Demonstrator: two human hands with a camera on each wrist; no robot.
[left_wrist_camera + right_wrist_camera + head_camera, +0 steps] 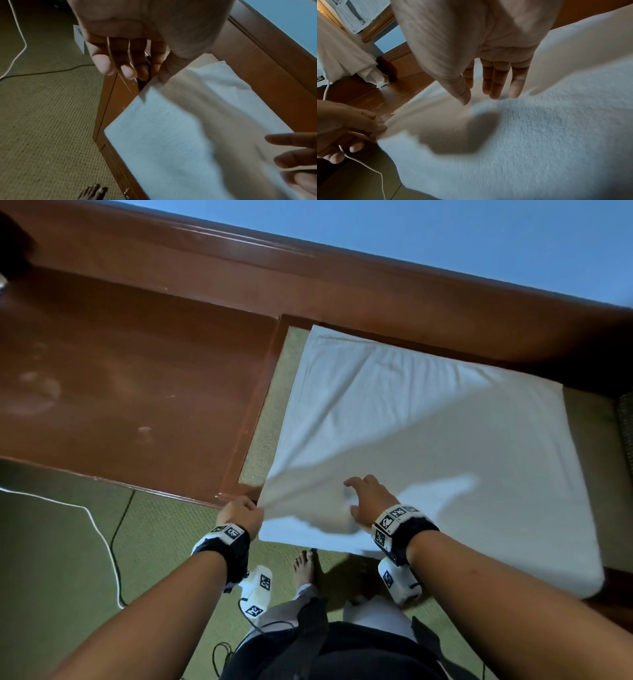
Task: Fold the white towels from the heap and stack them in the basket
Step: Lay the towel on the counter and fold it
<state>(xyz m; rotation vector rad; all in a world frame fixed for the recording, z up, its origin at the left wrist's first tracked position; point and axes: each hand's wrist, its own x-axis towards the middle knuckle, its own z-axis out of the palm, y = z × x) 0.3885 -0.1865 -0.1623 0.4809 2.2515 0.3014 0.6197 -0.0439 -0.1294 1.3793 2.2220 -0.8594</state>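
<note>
From the head view, a white towel point(394, 419) lies spread out on a low brown wooden platform point(137, 364) with a green mat set in it. The left hand point(241, 513) pinches the near left corner of the towel and lifts it a little off the platform. The right hand point(368, 501) is over the near edge of the towel with its fingers spread wide and holding nothing. The two hands are near each other but not touching. A white cord point(102, 542) runs over the green floor mat point(68, 559) on the left. A bare foot point(306, 566) stands on the floor mat just below the towel.

From the left wrist view, the thumb and first finger of the left hand point(137, 51) pinch the towel point(171, 135) corner, and the other fingers curl loosely. The fingers point(291, 139) of the right hand reach in from the right, just over the cloth.

From the right wrist view, the right hand point(488, 54) is flat and its fingers are straight. Its fingertips point(515, 92) are right at the towel point(539, 142), but I cannot tell if they touch it. The left hand point(351, 128) grips the towel corner on the left. More white cloth point(342, 54) hangs far back by the wooden frame.
</note>
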